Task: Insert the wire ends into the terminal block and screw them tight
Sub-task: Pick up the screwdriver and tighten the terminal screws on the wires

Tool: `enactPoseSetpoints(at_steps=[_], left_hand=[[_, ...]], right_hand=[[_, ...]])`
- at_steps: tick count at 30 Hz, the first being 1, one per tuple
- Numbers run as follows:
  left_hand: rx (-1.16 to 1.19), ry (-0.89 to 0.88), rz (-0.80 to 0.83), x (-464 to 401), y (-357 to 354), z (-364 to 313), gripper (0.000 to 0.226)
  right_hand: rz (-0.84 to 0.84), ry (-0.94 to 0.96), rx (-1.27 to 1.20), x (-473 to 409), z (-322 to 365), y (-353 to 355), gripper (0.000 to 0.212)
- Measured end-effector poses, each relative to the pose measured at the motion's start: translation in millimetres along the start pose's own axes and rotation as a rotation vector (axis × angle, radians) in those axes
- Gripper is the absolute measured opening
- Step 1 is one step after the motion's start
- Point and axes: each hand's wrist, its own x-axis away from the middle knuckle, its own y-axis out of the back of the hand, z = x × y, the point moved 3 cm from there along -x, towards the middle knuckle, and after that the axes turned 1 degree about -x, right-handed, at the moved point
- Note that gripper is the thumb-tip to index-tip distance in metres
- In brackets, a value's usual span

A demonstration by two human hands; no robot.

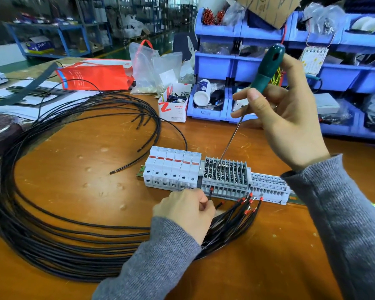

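Bins: blue plastic bins (214,63) stacked at back of table. One w/ red bits at top left, lowest left one w/ a white bottle (202,92) lying on its side + black parts; others hold clear bags, contents too blurred to tell.
Small box: white/red carton (174,105), open top, small parts inside, just left of bins.
Bags: clear plastic bags (152,68) behind carton, one w/ pale bits at the bottom; flat red bag (95,76) beside them.
Table: orange-brown wood table (74,169), scratched, dented.
Terminal block: grey ribbed terminal block (225,176) on a metal rail, mid table, dark screw rows on top; white modules (171,167) w/ red stripes touching its left side, paler grey block on its right.
Wires: black wires (52,224), thin, glossy, in a big loose coil at left; near ends w/ red sleeves fan out just in front of block.
L hand: left hand (184,211) pinching one wire, red tip at block's front-left slot, fingers closed tight on it.
R hand: right hand (290,118) wrapped round screwdriver (266,70), green handle, thin steel shaft slanting down, tip on top of block.
Sleeves: grey knit, both arms.
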Motion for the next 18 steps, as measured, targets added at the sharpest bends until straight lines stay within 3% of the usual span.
enactPoseSetpoints(at_steps=[18], left_hand=[[-0.002, 0.017, 0.010, -0.9, -1.7, 0.6, 0.027]], right_hand=[[0.073, -0.034, -0.024, 1.2, -4.8, 0.8, 0.052]])
